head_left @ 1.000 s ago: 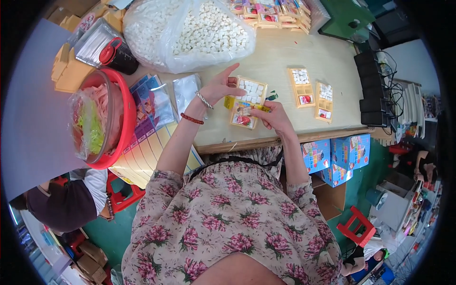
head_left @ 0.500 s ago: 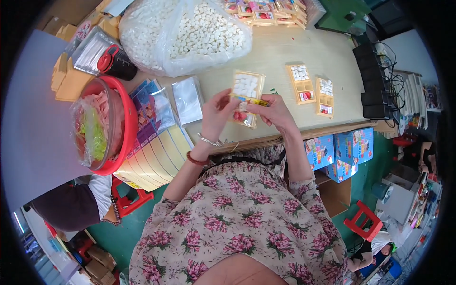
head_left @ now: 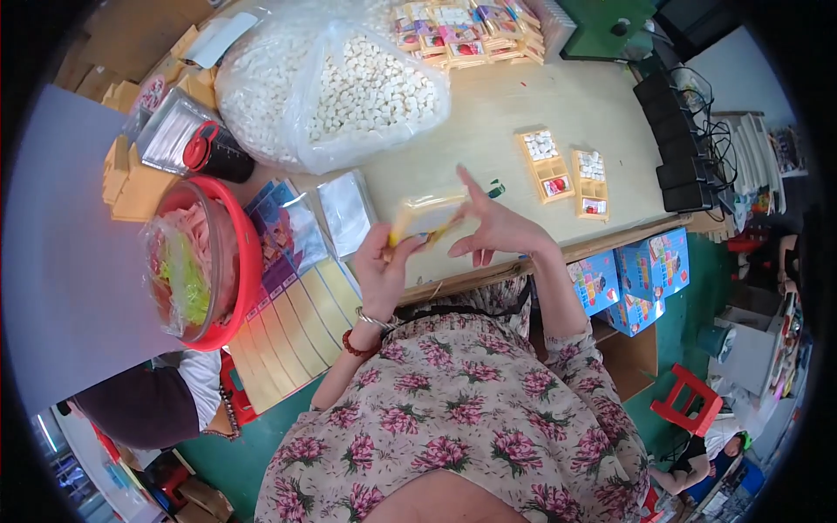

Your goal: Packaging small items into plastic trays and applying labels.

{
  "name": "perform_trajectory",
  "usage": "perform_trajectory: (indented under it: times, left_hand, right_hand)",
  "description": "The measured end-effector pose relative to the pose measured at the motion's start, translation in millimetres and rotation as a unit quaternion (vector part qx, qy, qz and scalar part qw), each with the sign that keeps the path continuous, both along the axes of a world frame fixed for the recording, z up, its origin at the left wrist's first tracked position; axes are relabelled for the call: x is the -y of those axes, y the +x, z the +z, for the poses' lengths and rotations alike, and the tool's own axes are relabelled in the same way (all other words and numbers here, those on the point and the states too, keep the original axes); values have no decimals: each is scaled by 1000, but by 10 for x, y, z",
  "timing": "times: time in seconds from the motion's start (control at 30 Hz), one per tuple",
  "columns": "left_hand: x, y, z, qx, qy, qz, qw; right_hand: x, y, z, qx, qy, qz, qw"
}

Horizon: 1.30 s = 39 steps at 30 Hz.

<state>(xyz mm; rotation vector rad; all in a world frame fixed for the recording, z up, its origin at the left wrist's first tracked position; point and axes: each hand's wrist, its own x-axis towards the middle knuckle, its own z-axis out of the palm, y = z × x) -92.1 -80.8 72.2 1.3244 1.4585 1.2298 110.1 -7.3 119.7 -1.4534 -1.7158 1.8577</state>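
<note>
My left hand (head_left: 381, 272) pinches one end of a small yellow compartment tray (head_left: 433, 202), tilted on edge and blurred by motion; its contents hardly show. Beside its other end, my right hand (head_left: 510, 231) is open, fingers spread and the index finger stretched out; whether it touches the tray I cannot tell. To the right, two similar trays (head_left: 545, 167) lie on the table, with white pieces in one part and a small red-printed packet in another. Left of my hands lies a stack of clear plastic sleeves (head_left: 346, 212).
A big clear bag of white pieces (head_left: 370, 96) stands at the back, near a pile of filled trays (head_left: 466, 37). At left are a red basin (head_left: 247, 261) and a dark red-lidded bottle (head_left: 228, 157). Black boxes with cables (head_left: 684, 144) line the right edge. Blue boxes (head_left: 649, 261) stand below.
The tray has gone from lying face-up between both hands to tilted on edge in my left hand. My right hand has let go and spread its fingers. The view has shifted slightly.
</note>
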Motion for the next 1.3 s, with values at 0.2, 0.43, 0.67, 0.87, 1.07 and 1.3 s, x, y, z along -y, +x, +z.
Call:
perform_trajectory:
  times: [0.2,0.43,0.67,0.87,1.07,1.3]
  left_hand:
    - [-182,-201,203,227,-12,133,965]
    - [-147,100,368,186,-63,79,977]
    - [-127,49,498,265,-67,-41,961]
    - [-293,150,480,191,2,-5,982]
    - [-162,-141,504,67,-2,-36,997]
    - [395,-450,278,121,-74,56,988]
  right_hand:
    - [-30,185,-370,87,319,-208,921]
    - [425,-673,-288,-27,399,-247,883]
    - [354,-476,-214,-205,287,-163,921]
    - [-238,-237,-431,-190,200,-153,949]
    - [-2181,276,-35,-55,413,-323,850]
    - [-2887,210,46,-57,282,-345,894]
